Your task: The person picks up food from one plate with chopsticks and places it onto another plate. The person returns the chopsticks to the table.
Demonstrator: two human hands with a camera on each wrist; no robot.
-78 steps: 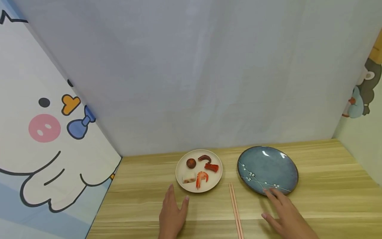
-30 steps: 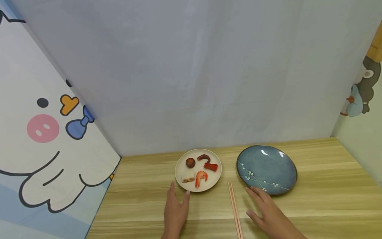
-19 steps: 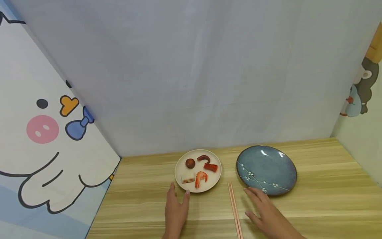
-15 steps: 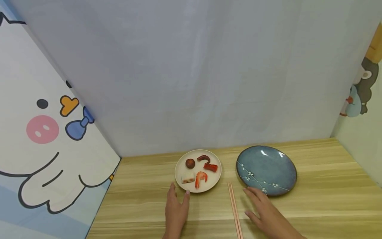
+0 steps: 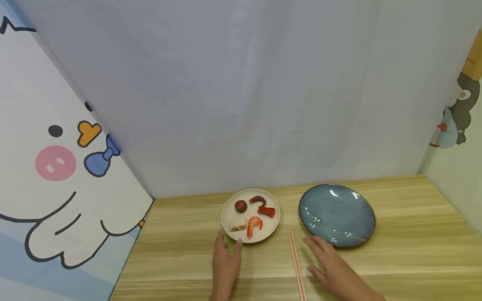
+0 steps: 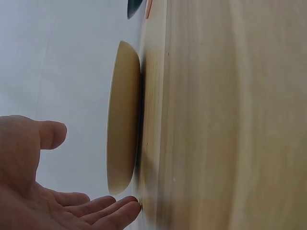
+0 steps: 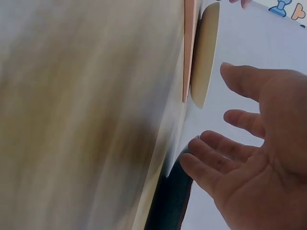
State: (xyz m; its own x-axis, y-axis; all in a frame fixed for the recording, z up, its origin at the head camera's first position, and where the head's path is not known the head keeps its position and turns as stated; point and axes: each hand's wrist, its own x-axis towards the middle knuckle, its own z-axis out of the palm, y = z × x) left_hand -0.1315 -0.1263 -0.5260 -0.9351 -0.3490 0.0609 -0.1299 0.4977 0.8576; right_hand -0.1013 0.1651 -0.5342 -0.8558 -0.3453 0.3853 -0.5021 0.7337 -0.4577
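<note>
In the head view my left hand (image 5: 226, 265) is at the near edge of a small cream plate (image 5: 230, 235), thumb and fingers spread and nothing between them. On that plate lie a shrimp (image 5: 254, 226), a white piece with browned spots (image 5: 237, 225), a round brown ball (image 5: 240, 206), a red piece (image 5: 266, 211) and a dark curled tentacle (image 5: 258, 200). My right hand (image 5: 331, 267), fingers loosely extended and holding nothing, hovers between the chopsticks (image 5: 297, 267) and a blue plate (image 5: 339, 213). The left wrist view shows the cream plate's side (image 6: 123, 120) past my fingers.
A wood-grain table (image 5: 180, 251) carries both plates, with the chopsticks lying lengthwise between the hands. Behind it hangs a pale grey curtain (image 5: 263, 92). Cartoon-printed panels stand at the left (image 5: 56, 209) and right (image 5: 455, 159).
My right hand has moved left, off the blue plate's near rim and toward the chopsticks. The left hand has shifted slightly right along the cream plate's near side. Plates and food stay put.
</note>
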